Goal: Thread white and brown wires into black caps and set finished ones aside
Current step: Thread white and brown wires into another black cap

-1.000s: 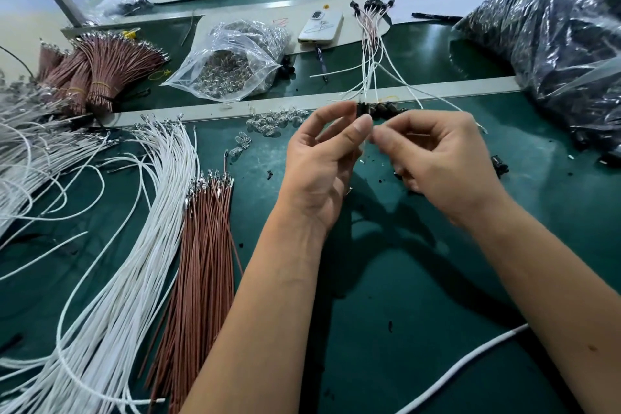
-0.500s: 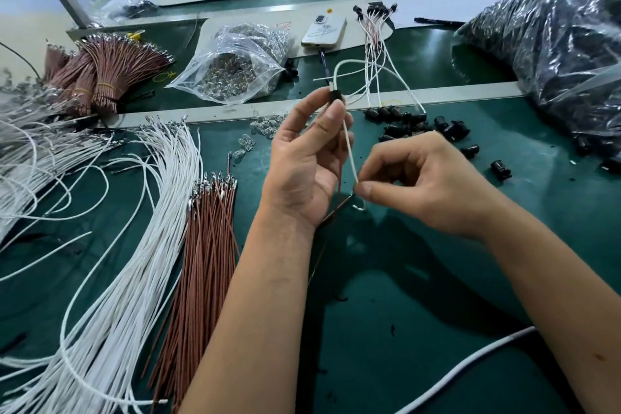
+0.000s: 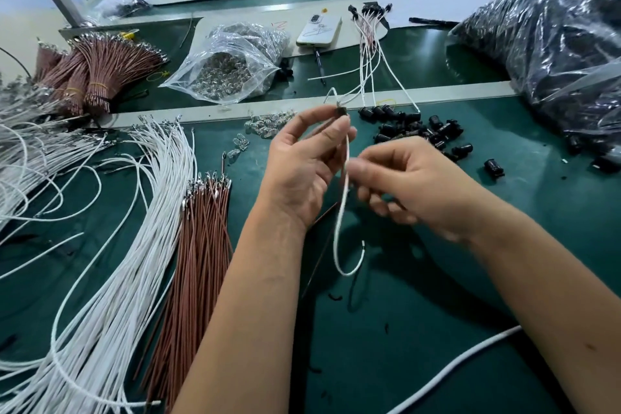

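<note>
A dark green workbench carried loose white wires and brown wires at the left. Above its middle, the left hand pinched a small black cap with a white wire hanging from it in a loop, while the blurred right hand curled its fingers beside that wire, its grip unclear. Loose black caps lay just beyond; a clear zip bag of small clear parts sat farther off, and a large plastic bag of black parts at far right.

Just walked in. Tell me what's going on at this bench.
A person is threading wires into caps. The left hand pinches a black cap with a white wire hanging from it; the right hand pinches that wire lower down. Loose black caps lie beyond the hands, finished pieces farther back, and spare white and brown wires to the left.
</note>
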Demonstrator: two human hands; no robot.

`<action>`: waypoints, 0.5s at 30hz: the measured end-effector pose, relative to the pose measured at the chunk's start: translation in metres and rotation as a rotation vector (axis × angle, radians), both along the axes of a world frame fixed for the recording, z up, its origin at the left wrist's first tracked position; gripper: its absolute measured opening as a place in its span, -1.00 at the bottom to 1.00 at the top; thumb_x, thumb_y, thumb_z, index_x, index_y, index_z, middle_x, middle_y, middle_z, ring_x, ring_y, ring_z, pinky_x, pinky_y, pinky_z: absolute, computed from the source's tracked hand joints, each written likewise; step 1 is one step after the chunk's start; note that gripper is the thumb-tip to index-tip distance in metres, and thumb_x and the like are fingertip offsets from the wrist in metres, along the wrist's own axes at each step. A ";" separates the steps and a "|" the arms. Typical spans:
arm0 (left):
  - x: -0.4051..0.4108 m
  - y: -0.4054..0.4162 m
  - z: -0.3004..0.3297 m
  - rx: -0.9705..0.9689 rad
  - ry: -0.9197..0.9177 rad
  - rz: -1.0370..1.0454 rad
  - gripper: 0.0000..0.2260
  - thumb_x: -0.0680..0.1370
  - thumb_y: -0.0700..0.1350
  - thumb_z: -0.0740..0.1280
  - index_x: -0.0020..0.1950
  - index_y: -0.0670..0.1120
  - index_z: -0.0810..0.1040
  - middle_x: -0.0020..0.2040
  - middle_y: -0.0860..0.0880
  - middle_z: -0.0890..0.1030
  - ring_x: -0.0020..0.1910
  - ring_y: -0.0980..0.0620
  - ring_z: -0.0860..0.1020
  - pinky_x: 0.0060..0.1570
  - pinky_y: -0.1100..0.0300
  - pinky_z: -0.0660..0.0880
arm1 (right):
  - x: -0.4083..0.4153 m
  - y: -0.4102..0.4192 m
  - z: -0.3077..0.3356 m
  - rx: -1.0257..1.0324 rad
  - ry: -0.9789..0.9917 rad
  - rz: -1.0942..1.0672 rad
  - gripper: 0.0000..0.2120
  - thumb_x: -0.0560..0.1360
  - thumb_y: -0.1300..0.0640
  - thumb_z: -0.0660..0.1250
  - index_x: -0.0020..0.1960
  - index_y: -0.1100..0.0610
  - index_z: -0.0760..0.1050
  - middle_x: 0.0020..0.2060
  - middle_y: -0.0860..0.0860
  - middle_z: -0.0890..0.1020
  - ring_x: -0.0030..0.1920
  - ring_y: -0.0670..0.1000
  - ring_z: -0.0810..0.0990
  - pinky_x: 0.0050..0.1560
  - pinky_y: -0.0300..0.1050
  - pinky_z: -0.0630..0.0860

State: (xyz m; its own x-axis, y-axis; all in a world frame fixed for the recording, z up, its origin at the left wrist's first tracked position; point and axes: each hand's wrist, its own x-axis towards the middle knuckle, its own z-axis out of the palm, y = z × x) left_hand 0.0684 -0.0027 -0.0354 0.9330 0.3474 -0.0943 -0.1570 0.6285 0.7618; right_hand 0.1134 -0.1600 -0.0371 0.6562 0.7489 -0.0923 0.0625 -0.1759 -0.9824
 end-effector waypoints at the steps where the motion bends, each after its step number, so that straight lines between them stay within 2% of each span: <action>1: 0.000 -0.002 -0.001 0.028 0.022 -0.004 -0.73 0.29 -0.30 0.46 -0.04 -0.14 0.58 -0.28 -0.08 0.64 -0.29 0.04 0.64 -0.25 0.25 0.55 | 0.001 0.002 -0.002 0.049 0.033 -0.097 -0.82 0.57 0.06 0.44 -0.13 0.15 0.64 -0.38 0.05 0.57 -0.49 -0.09 0.45 -0.61 -0.31 0.24; 3: 0.001 -0.004 -0.003 0.083 0.053 -0.009 -0.70 0.28 -0.29 0.47 -0.02 -0.15 0.59 -0.27 -0.10 0.63 -0.29 0.03 0.65 -0.25 0.22 0.59 | 0.003 0.004 -0.004 0.075 0.042 -0.150 -0.84 0.60 0.18 0.41 -0.10 0.25 0.62 -0.38 0.05 0.56 -0.49 -0.08 0.44 -0.63 -0.30 0.22; 6: 0.001 -0.007 -0.003 0.077 0.059 -0.011 -0.70 0.28 -0.29 0.47 -0.01 -0.17 0.59 -0.29 -0.09 0.64 -0.30 0.03 0.65 -0.30 0.23 0.57 | 0.008 -0.004 -0.001 0.030 0.059 -0.058 -0.85 0.59 0.28 0.39 -0.14 0.29 0.63 -0.43 0.05 0.53 -0.53 -0.10 0.41 -0.64 -0.33 0.19; 10: 0.002 -0.001 0.000 -0.112 0.011 0.009 -0.76 0.32 -0.29 0.43 -0.04 -0.14 0.59 -0.30 -0.02 0.66 -0.29 0.08 0.64 -0.22 0.30 0.54 | 0.010 -0.018 0.006 -0.048 0.134 0.387 -0.84 0.58 0.28 0.37 -0.16 0.23 0.65 -0.42 0.10 0.56 -0.57 -0.11 0.43 -0.64 -0.38 0.22; 13: 0.000 0.006 0.003 -0.243 -0.064 -0.020 -0.80 0.36 -0.27 0.40 -0.04 -0.12 0.57 -0.24 -0.01 0.64 -0.24 0.08 0.63 -0.26 0.29 0.55 | 0.004 -0.021 0.011 0.059 0.266 0.665 -0.81 0.59 0.28 0.26 -0.15 0.30 0.57 -0.35 0.08 0.59 -0.53 -0.13 0.49 -0.65 -0.35 0.25; 15: -0.001 0.007 0.004 -0.304 -0.102 -0.046 -0.80 0.37 -0.26 0.40 -0.03 -0.12 0.56 -0.20 -0.02 0.63 -0.22 0.08 0.63 -0.28 0.28 0.55 | 0.003 -0.021 0.013 0.158 0.387 0.771 -0.81 0.59 0.29 0.21 -0.13 0.33 0.53 -0.26 0.20 0.58 -0.47 -0.07 0.58 -0.68 -0.30 0.28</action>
State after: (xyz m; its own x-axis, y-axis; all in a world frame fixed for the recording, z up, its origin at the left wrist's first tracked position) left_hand 0.0679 0.0047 -0.0315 0.9570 0.2749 -0.0925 -0.1891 0.8332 0.5197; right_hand 0.1161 -0.1806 -0.0239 -0.0937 0.9937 -0.0618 -0.2349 -0.0824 -0.9685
